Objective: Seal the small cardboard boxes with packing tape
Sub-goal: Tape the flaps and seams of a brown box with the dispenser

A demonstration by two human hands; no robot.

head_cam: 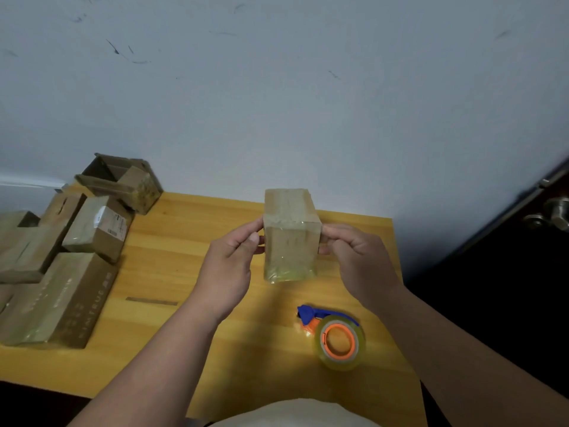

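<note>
Between both hands | box (289,238) (taped) | left grip (237,257), right grip (354,254)

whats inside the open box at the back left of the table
The open box at the back left has its flaps up; a dark hollow and what looks like a cardboard divider show inside. Its bottom is hidden by its own walls.

Held box (291,238): tan cardboard under glossy clear tape, yellowish sheen at lower edge. Tape roll (340,342) at 5 o'clock: pale yellow, orange core; dispenser (308,314) blue. Tabletop (172,260): honey-yellow wood grain. Box pile (61,251) at 9 o'clock: brown. Wall (277,87): grey-blue, dark scuffs.
</note>
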